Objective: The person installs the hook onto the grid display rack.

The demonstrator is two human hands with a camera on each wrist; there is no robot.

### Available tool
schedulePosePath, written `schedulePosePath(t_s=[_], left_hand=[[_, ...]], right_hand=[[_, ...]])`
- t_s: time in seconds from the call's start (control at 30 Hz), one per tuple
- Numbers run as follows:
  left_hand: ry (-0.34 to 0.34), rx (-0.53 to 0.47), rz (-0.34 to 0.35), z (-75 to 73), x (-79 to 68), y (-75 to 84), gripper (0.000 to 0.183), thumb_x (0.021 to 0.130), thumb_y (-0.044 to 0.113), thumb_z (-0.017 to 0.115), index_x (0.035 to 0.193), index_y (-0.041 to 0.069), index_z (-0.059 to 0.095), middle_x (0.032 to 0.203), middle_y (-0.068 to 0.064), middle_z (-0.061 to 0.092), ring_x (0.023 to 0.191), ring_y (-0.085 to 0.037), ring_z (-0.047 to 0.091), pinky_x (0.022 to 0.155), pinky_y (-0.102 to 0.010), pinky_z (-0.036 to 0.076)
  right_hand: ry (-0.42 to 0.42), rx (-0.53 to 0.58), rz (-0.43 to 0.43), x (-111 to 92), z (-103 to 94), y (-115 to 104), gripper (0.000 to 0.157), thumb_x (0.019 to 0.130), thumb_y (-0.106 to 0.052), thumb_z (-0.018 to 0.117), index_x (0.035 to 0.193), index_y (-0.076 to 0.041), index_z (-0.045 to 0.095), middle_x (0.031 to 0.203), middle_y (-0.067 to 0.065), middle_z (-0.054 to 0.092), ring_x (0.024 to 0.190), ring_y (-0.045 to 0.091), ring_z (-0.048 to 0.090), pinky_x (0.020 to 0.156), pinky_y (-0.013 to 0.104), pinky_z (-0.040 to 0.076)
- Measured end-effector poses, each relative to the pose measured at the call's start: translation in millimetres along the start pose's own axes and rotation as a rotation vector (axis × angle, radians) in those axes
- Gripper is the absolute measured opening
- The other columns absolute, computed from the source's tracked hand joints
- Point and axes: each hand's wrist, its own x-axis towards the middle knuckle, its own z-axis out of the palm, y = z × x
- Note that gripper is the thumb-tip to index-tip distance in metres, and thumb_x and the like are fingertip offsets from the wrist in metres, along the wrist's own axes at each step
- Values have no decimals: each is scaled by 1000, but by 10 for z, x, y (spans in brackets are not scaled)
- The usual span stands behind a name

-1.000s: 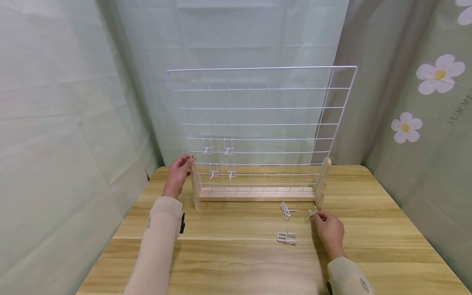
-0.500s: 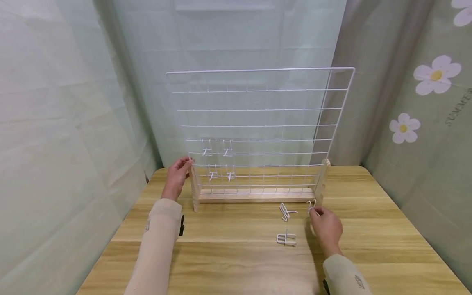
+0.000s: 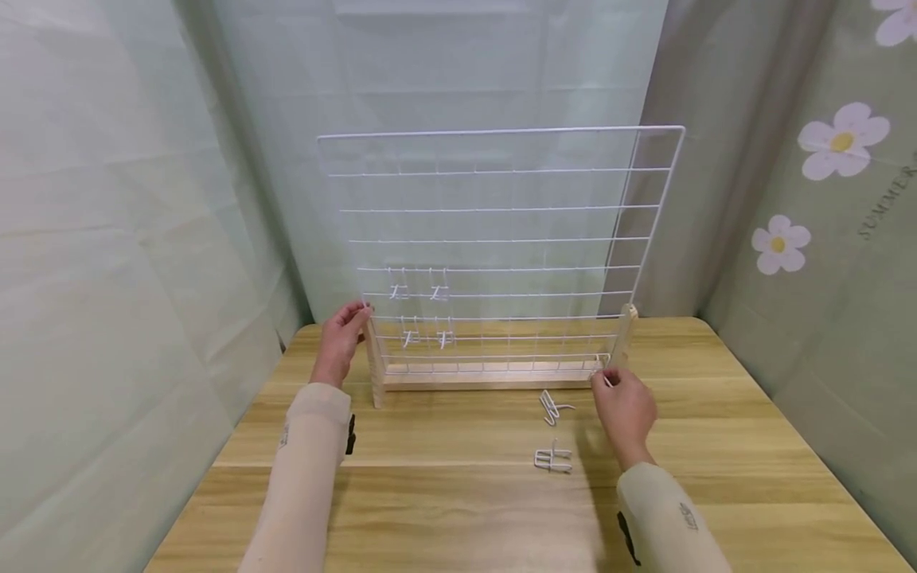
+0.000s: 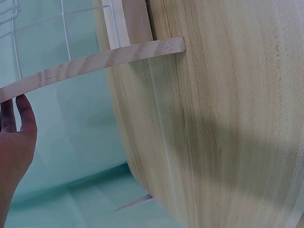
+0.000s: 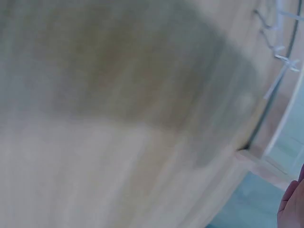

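A white wire grid rack stands upright on wooden feet. My left hand grips the top of its left wooden upright; in the left wrist view, fingers of that hand show at the upright's outer face. With thumb and fingers my right hand pinches a white wire hook, its prongs up, in front of the rack's lower right corner. Only part of the right hand enters the right wrist view, and the held hook is hidden there. Several similar hooks hang in two rows at the grid's lower left.
Two loose wire hooks lie on the wood-grain table between the hands, in front of the rack's wooden base bar. Pale green curtains enclose the table at the back and both sides.
My right hand has lifted the hook from near the table and carried it forward to the rack's lower right, turning its prongs up. The left hand keeps its grip on the upright.
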Motion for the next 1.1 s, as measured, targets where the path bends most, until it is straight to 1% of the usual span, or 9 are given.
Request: schedulePosePath(t_s=[0.07, 0.17, 0.33, 0.43, 0.53, 0.7, 0.8, 1.03, 1.1], left_hand=[[-2, -1, 5, -6, -4, 5, 44, 104, 22, 52, 138, -6, 47, 139, -20, 48, 119, -25, 46, 108, -49, 36], [6, -14, 12, -23, 38, -36, 43, 104, 23, 53, 136, -5, 49, 138, -19, 48, 116, -23, 47, 107, -48, 36], [29, 6, 19, -60, 160, -187, 42, 102, 33, 55, 132, 3, 54, 132, -10, 53, 112, -17, 49, 106, -45, 39], [34, 16, 20, -69, 188, -232, 43, 102, 36, 55, 132, 6, 55, 128, -5, 54, 113, -17, 49, 106, -44, 39], [31, 2, 13, -64, 170, -209, 42, 103, 33, 54, 133, 4, 54, 129, -7, 53, 115, -19, 48, 107, -45, 38], [14, -16, 6, -29, 57, -60, 40, 104, 23, 52, 135, -3, 50, 135, -16, 50, 117, -24, 47, 108, -48, 37], [8, -10, 0, -12, 5, 6, 39, 105, 21, 51, 135, -4, 49, 135, -16, 50, 119, -25, 47, 108, -48, 37], [4, -8, -1, 5, -9, 12, 40, 104, 22, 52, 136, -4, 49, 136, -17, 49, 119, -25, 46, 108, -48, 36], [7, -6, -4, 4, -6, 8, 40, 104, 23, 53, 135, -2, 51, 134, -15, 51, 117, -23, 47, 108, -47, 37]], right_hand=[[12, 5, 0, 49, -14, -76, 18, 86, -25, 63, 85, -10, 72, 87, 10, 74, 78, 36, 66, 62, 50, 44], [35, 23, -17, 128, -42, -193, 18, 86, -24, 63, 84, -9, 72, 87, 11, 74, 78, 36, 67, 63, 50, 45], [65, 50, -58, 254, -97, -376, 18, 86, -23, 62, 84, -8, 72, 87, 11, 74, 77, 35, 67, 65, 49, 45], [71, 56, -76, 328, -136, -475, 19, 87, -22, 61, 85, -8, 72, 87, 11, 74, 77, 36, 67, 65, 49, 44], [83, 58, -87, 401, -176, -567, 20, 87, -23, 60, 86, -7, 73, 88, 11, 74, 77, 37, 67, 65, 50, 44], [111, 66, -103, 526, -235, -698, 23, 88, -23, 60, 89, -5, 74, 89, 13, 73, 81, 36, 66, 68, 50, 45], [122, 68, -109, 592, -268, -768, 24, 90, -23, 60, 90, -4, 74, 90, 14, 73, 82, 37, 66, 69, 51, 46], [135, 67, -113, 727, -362, -912, 25, 91, -23, 59, 91, -3, 74, 88, 14, 73, 81, 36, 66, 71, 50, 47], [135, 66, -112, 764, -385, -950, 25, 91, -23, 59, 91, -3, 74, 88, 14, 73, 82, 36, 66, 71, 50, 47]])
